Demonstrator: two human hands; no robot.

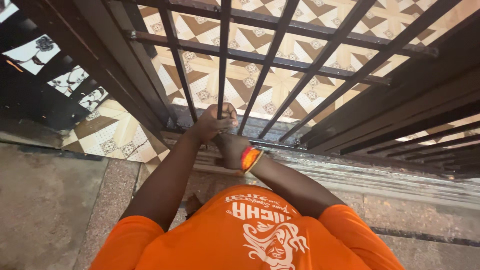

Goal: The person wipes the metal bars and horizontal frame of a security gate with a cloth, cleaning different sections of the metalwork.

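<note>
Speckled grey stone floor [50, 200] lies nearest, under an orange printed shirt [250, 235]. Left hand [215, 122] is clamped round a black vertical iron gate bar [222, 60] near its foot, apparently steadying it; right hand [231, 150], banded at the wrist, sits just below, grip unclear. Patterned tiles [250, 80] beyond.

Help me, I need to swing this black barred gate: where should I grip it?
Grip a thin upright bar near its foot, from the near side, fingers wrapping round, as the left hand does. Bars are slim and gaps let fingers through. The right hand sits just below.
</note>
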